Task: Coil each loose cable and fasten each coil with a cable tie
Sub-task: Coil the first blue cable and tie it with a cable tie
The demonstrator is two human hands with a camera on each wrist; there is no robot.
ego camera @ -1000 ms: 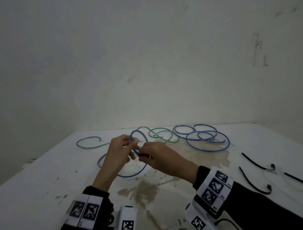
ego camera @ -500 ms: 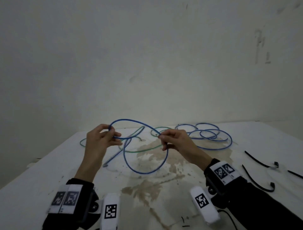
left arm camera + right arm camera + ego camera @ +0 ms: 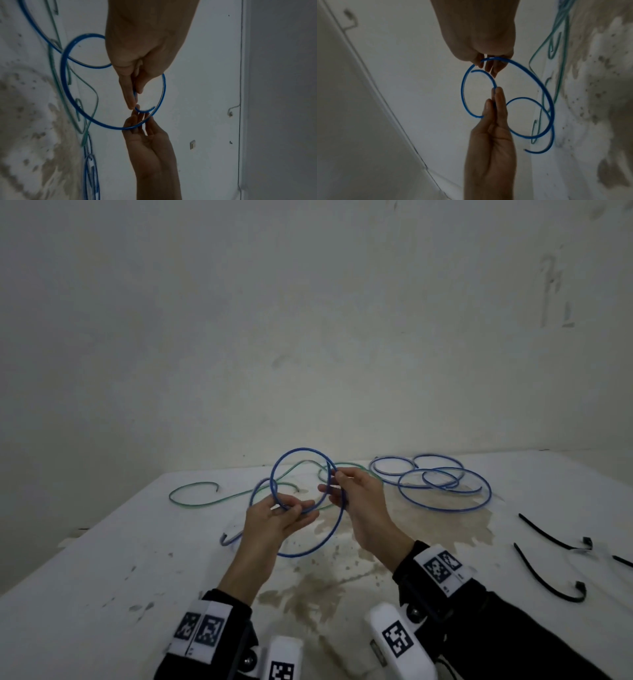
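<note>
A thin blue cable [image 3: 301, 450] is lifted above the white table [image 3: 102, 559], bent into one upright round loop with a wider loop [image 3: 310, 552] hanging below. My left hand [image 3: 294, 508] pinches the cable where the loops cross, thumb against fingers. My right hand [image 3: 334, 484] grips the loop's right side, close to the left hand. In the left wrist view the left fingers [image 3: 130, 97] clamp the blue cable [image 3: 68, 94]. In the right wrist view the right fingers [image 3: 489, 65] curl over the blue cable [image 3: 530, 75], and its free end curls inside the loop.
A green cable [image 3: 205, 503] lies loose at the back left. A second blue cable [image 3: 445, 510] lies in several loops at the back right. Two black cable ties [image 3: 548, 534] [image 3: 544, 587] lie at the right. Brown stains mark the table's middle.
My left hand moved right towards the right hand. The wide arc stretched between them has closed into a round upright loop, with both hands still on the blue cable.
</note>
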